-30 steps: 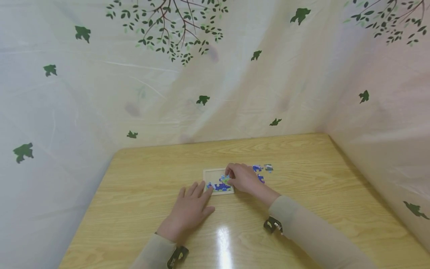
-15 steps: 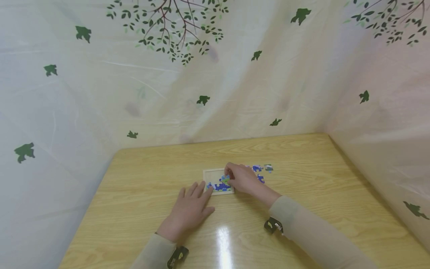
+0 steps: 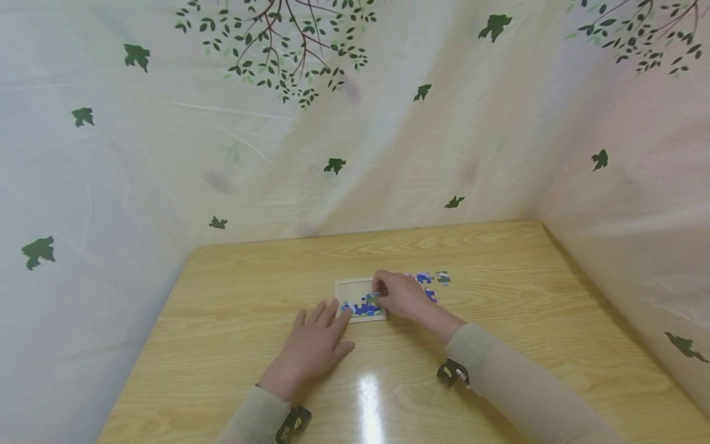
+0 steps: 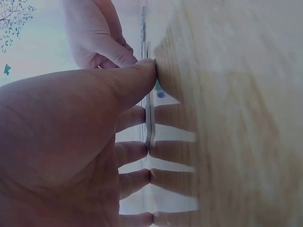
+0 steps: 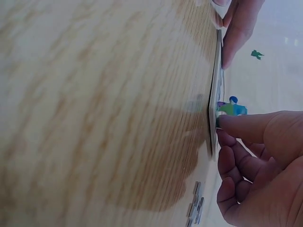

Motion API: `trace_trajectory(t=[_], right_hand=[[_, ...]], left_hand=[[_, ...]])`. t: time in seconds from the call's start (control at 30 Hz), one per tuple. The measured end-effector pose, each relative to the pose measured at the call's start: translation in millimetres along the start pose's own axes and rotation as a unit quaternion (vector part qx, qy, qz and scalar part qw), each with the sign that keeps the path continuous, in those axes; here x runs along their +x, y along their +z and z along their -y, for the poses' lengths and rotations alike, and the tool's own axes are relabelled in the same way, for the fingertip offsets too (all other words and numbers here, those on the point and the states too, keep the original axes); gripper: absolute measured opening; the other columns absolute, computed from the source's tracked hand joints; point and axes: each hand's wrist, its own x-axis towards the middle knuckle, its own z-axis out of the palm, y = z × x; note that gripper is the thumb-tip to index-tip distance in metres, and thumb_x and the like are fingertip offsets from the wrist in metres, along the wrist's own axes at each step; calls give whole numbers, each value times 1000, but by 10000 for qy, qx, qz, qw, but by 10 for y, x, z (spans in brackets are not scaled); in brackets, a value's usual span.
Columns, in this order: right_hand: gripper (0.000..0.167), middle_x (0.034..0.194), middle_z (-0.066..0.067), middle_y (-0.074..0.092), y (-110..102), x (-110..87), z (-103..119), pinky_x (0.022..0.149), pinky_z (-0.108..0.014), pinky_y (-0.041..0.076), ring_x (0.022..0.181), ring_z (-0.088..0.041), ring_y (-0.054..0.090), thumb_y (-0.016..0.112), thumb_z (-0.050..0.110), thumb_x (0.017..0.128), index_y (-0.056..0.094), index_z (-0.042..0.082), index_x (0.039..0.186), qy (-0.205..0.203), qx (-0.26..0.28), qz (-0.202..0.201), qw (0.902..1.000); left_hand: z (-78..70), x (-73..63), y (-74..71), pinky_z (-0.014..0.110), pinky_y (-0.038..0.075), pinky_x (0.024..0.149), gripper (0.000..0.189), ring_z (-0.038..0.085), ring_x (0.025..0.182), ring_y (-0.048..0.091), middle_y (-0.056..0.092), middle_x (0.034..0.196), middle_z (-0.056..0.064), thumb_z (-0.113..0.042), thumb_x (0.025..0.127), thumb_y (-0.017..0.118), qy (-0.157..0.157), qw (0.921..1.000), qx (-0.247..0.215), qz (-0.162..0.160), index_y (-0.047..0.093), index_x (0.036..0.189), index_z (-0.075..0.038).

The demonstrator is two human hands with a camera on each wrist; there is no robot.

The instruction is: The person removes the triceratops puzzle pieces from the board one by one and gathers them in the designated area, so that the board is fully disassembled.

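Observation:
A shallow wooden puzzle tray [image 3: 339, 283] lies on the table, with joined blue puzzle pieces [image 3: 363, 309] along its near side. My left hand [image 3: 313, 345] lies with spread, straight fingers. Its index finger reaches over the tray's near left corner. Above the tray's right side, my right hand [image 3: 402, 295] pinches a green and blue jigsaw piece [image 5: 232, 109] between thumb and fingers. The right wrist view shows this piece tilted up from the tray. The other right fingers are curled, and that hand hides the tray's right part.
Several loose puzzle pieces [image 3: 424, 278] lie on the wooden table [image 3: 249, 277] beyond and right of my right hand, some partly covered by it. A pale curtain [image 3: 377, 154] with leaf prints hangs behind the table and along its sides.
The green and blue jigsaw piece in my right hand has turned and tilted a little over the tray. My right hand shifts only slightly, and my left hand stays put.

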Motion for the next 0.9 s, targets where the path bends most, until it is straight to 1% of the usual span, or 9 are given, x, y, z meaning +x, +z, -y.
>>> trace_trajectory(t=[0.2, 0.33, 0.43, 0.53, 0.6, 0.73, 0.9], right_hand=[[21, 89, 7, 67, -31, -25, -2, 75, -34, 54, 81, -16, 61, 86, 15, 96, 66, 22, 94, 134, 226, -8, 9997], [20, 91, 5, 67, -59, -35, 4, 70, -33, 54, 80, -17, 61, 85, 16, 97, 66, 22, 96, 223, 399, -6, 9990], [18, 92, 5, 68, -82, -49, -3, 69, -33, 55, 81, -17, 62, 84, 17, 98, 67, 22, 98, 235, 509, -33, 9984], [14, 96, 6, 70, -113, -77, -29, 72, -34, 56, 84, -16, 63, 83, 18, 101, 69, 20, 103, 216, 579, -115, 9980], [13, 100, 6, 71, -140, -99, -51, 76, -36, 57, 89, -16, 65, 81, 19, 102, 70, 20, 108, 225, 603, -213, 9977], [12, 105, 4, 75, -198, -143, -103, 82, -39, 58, 95, -17, 67, 77, 20, 105, 72, 19, 117, 255, 634, -410, 9968], [11, 103, 1, 76, -278, -215, -210, 80, -40, 58, 93, -19, 68, 73, 22, 109, 72, 16, 118, 203, 761, -591, 9951]], left_hand=[[-11, -1, -3, 76, 21, 128, 69, 48, 162, 30, 34, 176, 21, -51, 113, 58, 13, 10000, -39, -42, 46, 169, -13], [-10, 1, 9, 76, 21, 128, 70, 47, 163, 29, 33, 177, 20, -53, 113, 57, -10, 10000, -28, -12, 45, 170, -14], [-6, 1, 14, 76, 20, 128, 71, 47, 163, 28, 33, 177, 20, -54, 113, 56, -31, 10000, -58, 10, 45, 170, -15], [-2, 0, 17, 76, 20, 128, 71, 47, 163, 28, 32, 177, 19, -54, 113, 56, -37, 10000, -88, 11, 44, 170, -15], [3, 1, 25, 76, 20, 128, 71, 47, 163, 28, 32, 177, 19, -54, 113, 56, -29, 10000, -78, 0, 44, 170, -15], [5, 0, 25, 76, 20, 128, 71, 48, 163, 29, 33, 177, 20, -54, 113, 56, -4, 10000, -66, -39, 45, 170, -15], [-1, -9, 9, 76, 20, 128, 69, 48, 163, 29, 33, 177, 20, -52, 113, 58, -5, 9999, -99, -22, 45, 170, -14]])
